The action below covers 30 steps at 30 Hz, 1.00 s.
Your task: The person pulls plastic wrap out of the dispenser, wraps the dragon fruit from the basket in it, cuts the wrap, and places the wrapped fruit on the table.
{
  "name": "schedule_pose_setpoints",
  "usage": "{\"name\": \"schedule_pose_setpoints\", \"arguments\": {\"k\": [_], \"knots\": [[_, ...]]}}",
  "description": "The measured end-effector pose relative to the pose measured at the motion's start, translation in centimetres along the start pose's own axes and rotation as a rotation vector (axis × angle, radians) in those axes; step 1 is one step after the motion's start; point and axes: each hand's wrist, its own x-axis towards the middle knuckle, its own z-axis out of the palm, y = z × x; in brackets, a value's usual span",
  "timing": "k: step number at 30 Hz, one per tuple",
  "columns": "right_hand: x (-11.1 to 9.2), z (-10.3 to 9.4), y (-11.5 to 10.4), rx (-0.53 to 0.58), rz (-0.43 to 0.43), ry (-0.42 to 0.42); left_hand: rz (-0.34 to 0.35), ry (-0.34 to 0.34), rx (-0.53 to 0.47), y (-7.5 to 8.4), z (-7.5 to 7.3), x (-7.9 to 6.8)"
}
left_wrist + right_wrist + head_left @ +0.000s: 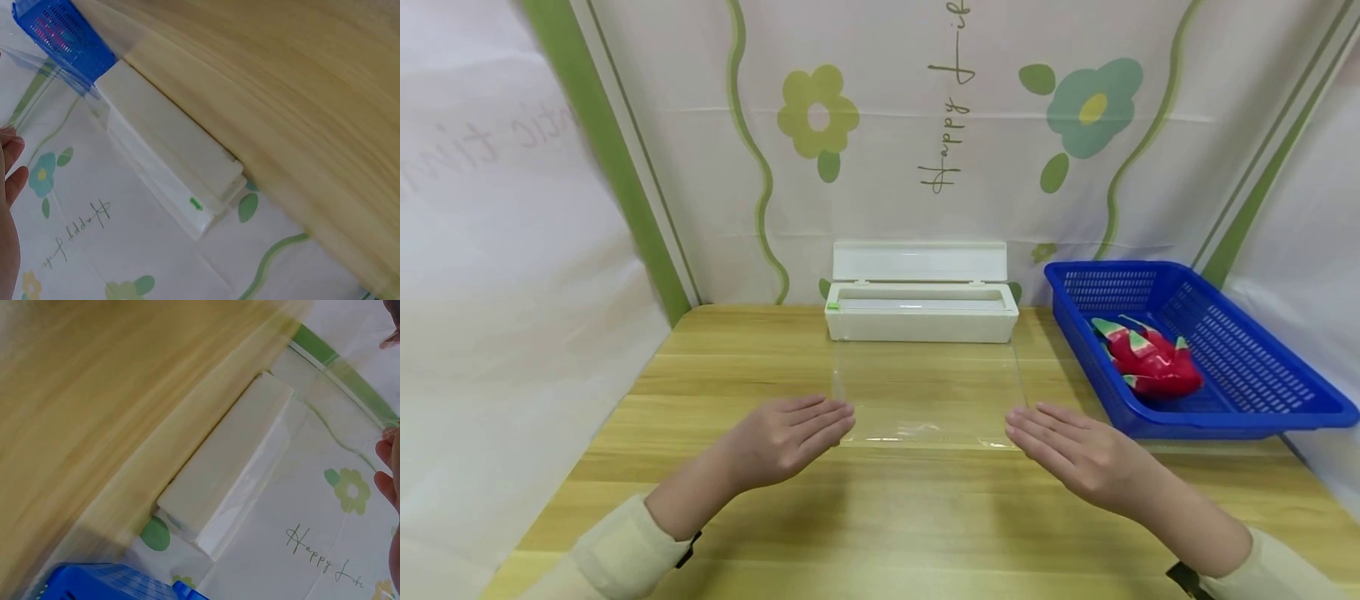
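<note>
Drawn out but apparently uncut, clear film (927, 396) is stretching from the open white dispenser (922, 325) on the surface (917, 525); left hand (792, 437) and right hand (1075, 452) are pinching its near corners.

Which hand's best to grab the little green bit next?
Probably the left hand: the green bit is at the white box's left end, on that side. The right hand is farther away. Both hold clear film, though.
</note>
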Motion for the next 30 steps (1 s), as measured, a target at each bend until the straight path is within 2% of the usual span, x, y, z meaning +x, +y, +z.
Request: {"name": "schedule_pose_setpoints", "arguments": {"k": [14,20,24,30], "knots": [[-2.2,1.0,-1.3,0.113,0.011,-0.178,-0.016,-0.135,-0.056,2.2,1.0,-2.3],[-3.0,1.5,-1.7,0.104,0.022,-0.222,-0.035,-0.193,-0.093,2.9,1.7,-3.3],[-3.5,1.9,-1.9,0.103,0.031,-0.247,-0.022,-0.219,-0.085,3.2,2.2,-3.7],[-3.9,2.3,-2.3,0.085,0.02,-0.304,-0.018,-0.311,-0.09,3.7,2.5,-4.5]]}}
